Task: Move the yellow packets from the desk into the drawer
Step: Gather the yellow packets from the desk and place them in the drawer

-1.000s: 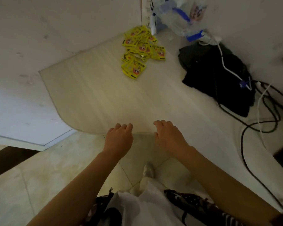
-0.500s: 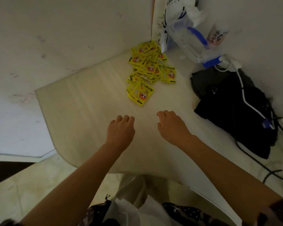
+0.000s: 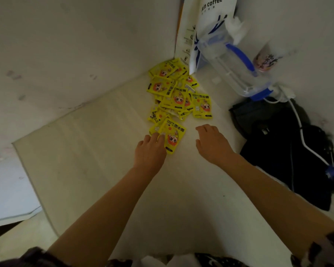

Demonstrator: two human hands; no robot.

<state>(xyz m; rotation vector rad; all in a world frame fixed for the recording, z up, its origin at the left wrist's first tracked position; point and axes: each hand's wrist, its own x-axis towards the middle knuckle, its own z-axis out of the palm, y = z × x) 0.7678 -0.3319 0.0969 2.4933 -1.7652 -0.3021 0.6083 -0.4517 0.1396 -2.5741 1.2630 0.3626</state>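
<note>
Here, left hand (image 3: pixel 150 151) fingers touch a yellow packet (image 3: pixel 172 134); bag (image 3: pixel 210 22) reads "coffee".

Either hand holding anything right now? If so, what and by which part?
Left hand has its fingertips on the near-left corner of the nearest yellow printed packet; whether it pinches or only touches cannot be told. Right hand holds nothing.

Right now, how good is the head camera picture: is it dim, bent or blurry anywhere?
Head view: dim, yellowish light; wide-angle bending curves the desk edge and walls; the yellow packets read fairly sharp; the black bag is a dark mass with little detail; left hand and right hand slightly soft.
</note>
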